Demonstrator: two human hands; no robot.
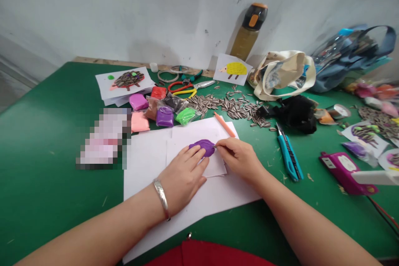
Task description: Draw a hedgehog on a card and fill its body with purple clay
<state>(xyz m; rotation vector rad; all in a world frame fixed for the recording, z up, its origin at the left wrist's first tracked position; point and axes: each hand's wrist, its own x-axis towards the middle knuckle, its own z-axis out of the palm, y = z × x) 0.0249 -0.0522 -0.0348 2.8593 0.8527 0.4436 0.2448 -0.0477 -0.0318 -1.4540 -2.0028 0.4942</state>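
Observation:
A flattened oval of purple clay (202, 148) lies on a small white paper (218, 168), which rests on larger white sheets (140, 191). My left hand (183, 172) is spread flat, its fingertips resting on the clay's left and lower part. At the clay's right end, my right hand (238, 158) pinches a small, thin dark piece, too small to name for certain, between thumb and forefinger. An orange clay tool (224, 124) lies on the paper just above my right hand. Many striped sunflower seeds (235, 108) are scattered behind the paper.
Bagged clay (164, 116), scissors (204, 84) and a seed-covered hedgehog picture (124, 81) sit at the back left. A bottle (249, 33) and cloth bag (283, 75) stand by the wall. To the right lie a blue cutter (288, 153) and a magenta device (346, 170).

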